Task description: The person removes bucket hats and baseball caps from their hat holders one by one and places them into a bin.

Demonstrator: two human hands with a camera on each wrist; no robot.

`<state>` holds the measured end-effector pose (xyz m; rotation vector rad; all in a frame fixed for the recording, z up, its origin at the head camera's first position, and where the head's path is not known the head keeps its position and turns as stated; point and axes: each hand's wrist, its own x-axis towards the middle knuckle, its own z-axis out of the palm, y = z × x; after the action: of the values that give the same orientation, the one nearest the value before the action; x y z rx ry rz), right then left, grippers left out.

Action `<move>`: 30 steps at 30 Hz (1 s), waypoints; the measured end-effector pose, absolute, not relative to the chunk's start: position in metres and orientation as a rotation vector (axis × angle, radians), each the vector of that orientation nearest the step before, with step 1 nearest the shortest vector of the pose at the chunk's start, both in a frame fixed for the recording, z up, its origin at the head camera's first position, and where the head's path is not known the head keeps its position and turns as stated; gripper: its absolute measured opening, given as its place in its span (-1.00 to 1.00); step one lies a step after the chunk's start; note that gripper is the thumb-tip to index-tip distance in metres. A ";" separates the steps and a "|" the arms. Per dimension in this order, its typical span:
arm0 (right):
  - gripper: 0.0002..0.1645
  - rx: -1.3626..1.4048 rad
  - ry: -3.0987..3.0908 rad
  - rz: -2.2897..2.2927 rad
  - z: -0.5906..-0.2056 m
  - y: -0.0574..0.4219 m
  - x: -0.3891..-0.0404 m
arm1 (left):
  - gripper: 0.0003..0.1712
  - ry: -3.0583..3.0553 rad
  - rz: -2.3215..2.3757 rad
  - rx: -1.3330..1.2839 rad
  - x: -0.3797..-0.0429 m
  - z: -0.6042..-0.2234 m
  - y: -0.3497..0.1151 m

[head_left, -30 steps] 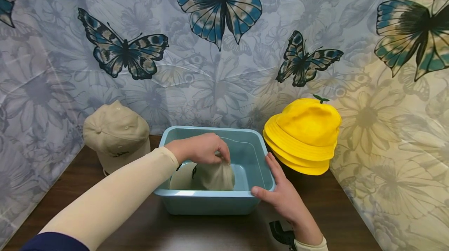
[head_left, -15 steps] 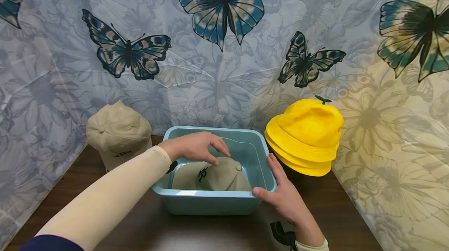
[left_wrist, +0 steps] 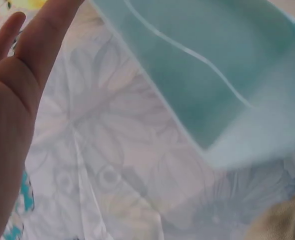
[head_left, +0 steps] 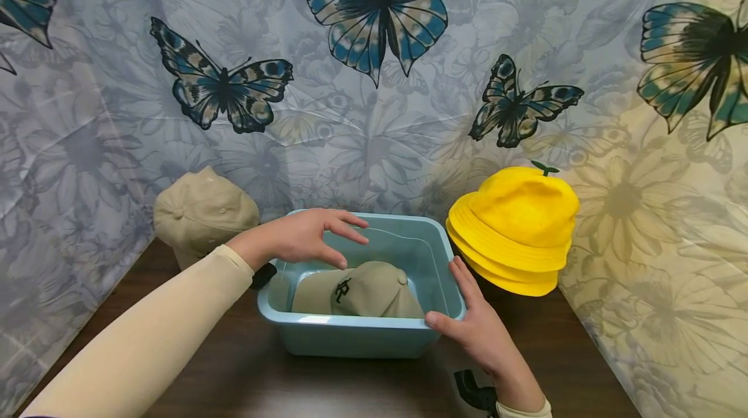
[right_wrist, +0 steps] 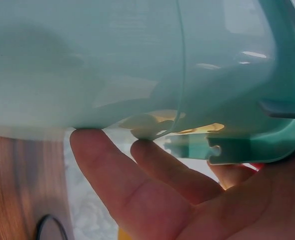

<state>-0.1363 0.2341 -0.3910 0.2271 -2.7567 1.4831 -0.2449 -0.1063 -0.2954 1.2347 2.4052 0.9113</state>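
A light blue plastic basin (head_left: 356, 339) stands on the table, with a beige baseball cap (head_left: 380, 288) lying on its side inside. Dark lettering shows on the cap's front. Above the basin's left part hovers my left hand (head_left: 300, 236), fingers spread, apart from the cap and holding nothing. My right hand (head_left: 476, 320) grips the basin's front right corner, thumb at the front rim and fingers along the right side. In the right wrist view, fingertips (right_wrist: 90, 140) touch the basin's outer wall under the rim.
Another beige cap (head_left: 201, 210) sits at the back left, partly behind my left forearm. To the basin's right are stacked yellow bucket hats (head_left: 517, 226), the top one with a green sprout. A butterfly-printed cloth (head_left: 374, 145) hangs behind the dark wooden table (head_left: 350, 385).
My left hand has let go of the cap's crown and moved up and left, its fingers spreading. The cap has settled in the basin. My right hand stays at the corner.
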 end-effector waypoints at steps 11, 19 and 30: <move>0.18 0.222 -2.766 1.453 -0.392 0.237 -0.136 | -0.23 2.391 1.376 1.092 -0.228 -0.297 -0.179; 0.17 0.242 -2.759 1.468 -0.393 0.236 -0.136 | -0.17 2.158 1.859 1.006 -0.205 -0.324 -0.244; 0.17 0.243 -2.763 1.464 -0.391 0.235 -0.136 | -0.20 1.896 2.182 1.250 -0.182 -0.332 -0.313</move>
<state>-0.1361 0.2354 -0.3914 0.2432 -2.7628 1.4645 -0.1823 -0.3134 -0.3324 1.2503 1.8960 2.1823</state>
